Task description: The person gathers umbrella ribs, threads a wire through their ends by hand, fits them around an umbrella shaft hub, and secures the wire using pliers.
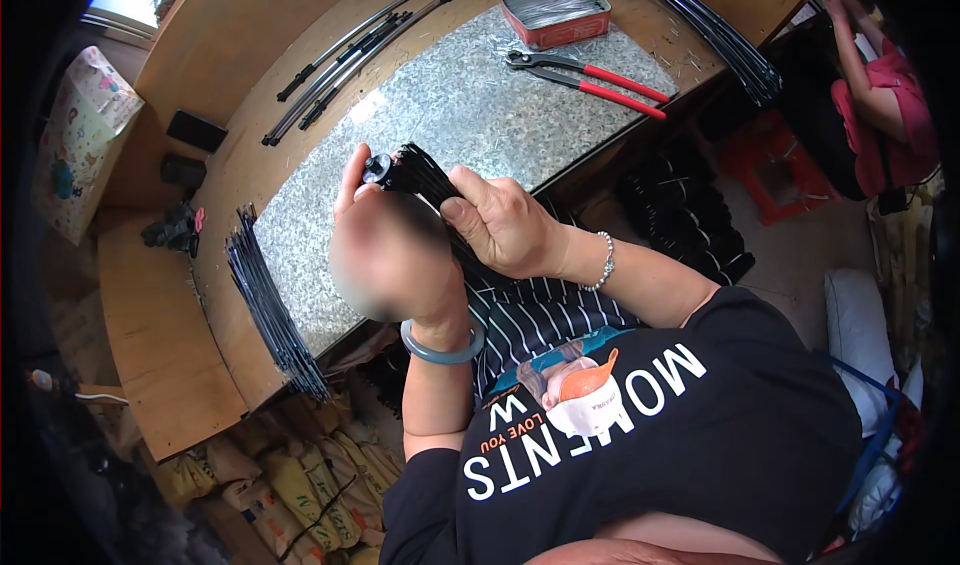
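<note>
A bundle of thin, glossy black rods (425, 172) is standing out between the person's two hands, above the near side of the grey speckled stone surface (450, 95). The right hand (510, 227) is pinching the bundle between thumb and curled forefinger. A small dark round disc with a raised centre (377, 169) is sitting at the bundle's left, beside the raised fingers of the left hand (390, 250). Blur is covering most of that hand, so how tightly it is gripping cannot be told. A smooth grey-blue bangle (443, 353) is circling the left wrist, and a silvery beaded bracelet (606, 265) the right.

Beyond the hands, pliers with long red handles (620, 81) are lying on the stone, just below a red rectangular tin (570, 35) that is holding many thin silvery pins (550, 3). Further out, a long sheaf of black rods (272, 305) is lying along the left edge, loose dark rods (355, 68) are resting at the upper left, and another black sheaf (715, 40) is extending past the upper right edge.
</note>
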Demonstrator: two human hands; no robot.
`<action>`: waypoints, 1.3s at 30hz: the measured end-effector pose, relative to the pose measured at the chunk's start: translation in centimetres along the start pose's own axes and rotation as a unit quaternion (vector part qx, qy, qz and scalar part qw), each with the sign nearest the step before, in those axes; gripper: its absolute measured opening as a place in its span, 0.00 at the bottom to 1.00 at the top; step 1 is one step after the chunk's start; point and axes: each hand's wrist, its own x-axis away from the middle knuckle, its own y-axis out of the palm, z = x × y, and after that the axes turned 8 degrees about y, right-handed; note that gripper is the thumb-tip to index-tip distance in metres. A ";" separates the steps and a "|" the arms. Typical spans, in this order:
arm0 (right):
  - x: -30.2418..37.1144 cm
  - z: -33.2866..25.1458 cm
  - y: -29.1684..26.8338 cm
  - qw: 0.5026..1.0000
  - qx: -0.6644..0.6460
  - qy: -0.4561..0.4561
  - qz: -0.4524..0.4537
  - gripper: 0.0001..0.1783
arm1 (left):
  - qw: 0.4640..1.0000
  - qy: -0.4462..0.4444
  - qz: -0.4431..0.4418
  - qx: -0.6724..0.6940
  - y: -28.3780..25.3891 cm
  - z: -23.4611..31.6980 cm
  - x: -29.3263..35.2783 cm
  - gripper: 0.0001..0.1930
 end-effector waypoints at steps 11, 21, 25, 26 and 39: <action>0.2 -0.5 0.2 0.996 0.070 -0.040 0.047 0.12 | 0.994 -0.030 -0.104 0.003 -0.6 0.7 -0.8 0.19; -0.3 -2.3 -1.4 0.982 0.015 -0.137 0.131 0.13 | 0.999 0.000 -0.010 0.038 -0.1 0.5 -0.2 0.17; -0.3 -2.7 -0.3 0.984 0.034 -0.104 0.140 0.10 | 0.999 0.013 -0.022 0.020 -0.4 0.5 -0.2 0.17; -0.1 -2.6 -0.5 0.984 0.037 -0.101 0.142 0.10 | 0.999 0.019 -0.033 0.015 -0.4 0.5 -0.1 0.16; -0.2 -2.5 -1.5 0.996 -0.061 -0.017 0.070 0.07 | 0.997 0.012 -0.002 0.077 0.1 0.4 0.6 0.20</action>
